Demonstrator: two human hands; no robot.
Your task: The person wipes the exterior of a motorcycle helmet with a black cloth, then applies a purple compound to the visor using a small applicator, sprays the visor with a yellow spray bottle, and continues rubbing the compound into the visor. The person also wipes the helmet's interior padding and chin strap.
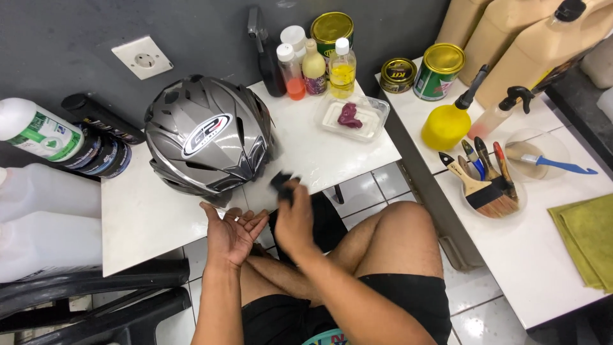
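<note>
Head view: at lower centre of the frame the right hand (pixel 295 220) pinches a small dark pad (pixel 281 182) in closed fingers just beside the grey helmet (pixel 207 135), which rests on the white table (pixel 143 217) at centre left. The left hand (pixel 231 235) lies palm up, fingers spread, holding nothing; it looks like a wiping step, and the pad would need pressing on the shell

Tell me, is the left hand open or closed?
Open: the left hand lies palm up with fingers spread, holding nothing, beside the grey helmet.
</note>
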